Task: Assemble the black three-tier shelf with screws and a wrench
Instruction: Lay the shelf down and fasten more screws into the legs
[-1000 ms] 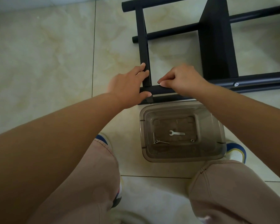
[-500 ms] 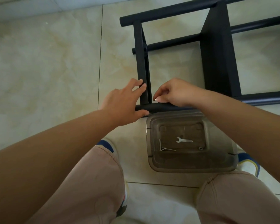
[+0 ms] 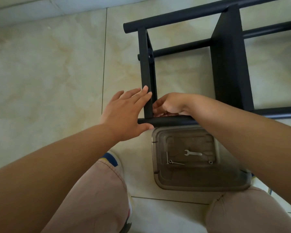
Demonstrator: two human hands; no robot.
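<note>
Shelf frame on its side on floor, corner joint nearest. Left hand released, flat fingers bracing crossbar and tube. Right hand curled at joint, contents unclear. Keep holes aligned; wrench waiting in tray.

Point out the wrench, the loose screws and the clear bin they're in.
wrench (image 3: 193, 153), head view, middle of its flat handle.
loose screws (image 3: 177, 163), head view, shaft of the slanted screw.
clear bin (image 3: 200, 187), head view, near rim.
</note>
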